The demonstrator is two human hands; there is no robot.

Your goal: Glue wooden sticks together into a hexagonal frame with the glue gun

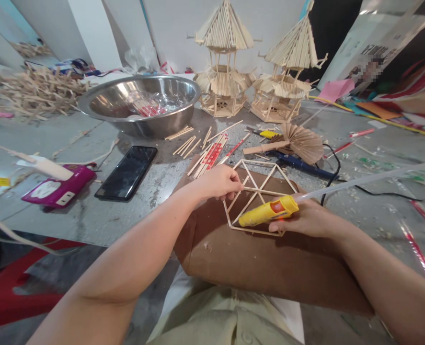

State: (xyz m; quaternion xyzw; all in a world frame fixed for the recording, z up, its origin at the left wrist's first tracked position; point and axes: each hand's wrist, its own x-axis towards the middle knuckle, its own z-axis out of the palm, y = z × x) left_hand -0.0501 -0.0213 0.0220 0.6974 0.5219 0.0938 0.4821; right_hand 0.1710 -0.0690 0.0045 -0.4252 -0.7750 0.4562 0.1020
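A hexagonal frame of thin wooden sticks lies on a brown cardboard sheet in front of me. My left hand is closed in a pinch on one of the frame's inner sticks at its left side. My right hand grips a yellow glue gun with a clear glue stick trailing out to the right. The gun's nozzle points left, over the frame's lower left edge.
Loose sticks and red-wrapped sticks lie beyond the frame. A steel bowl, a black phone, a pink device, a stick fan and two stick pagodas stand further back. A stick pile is far left.
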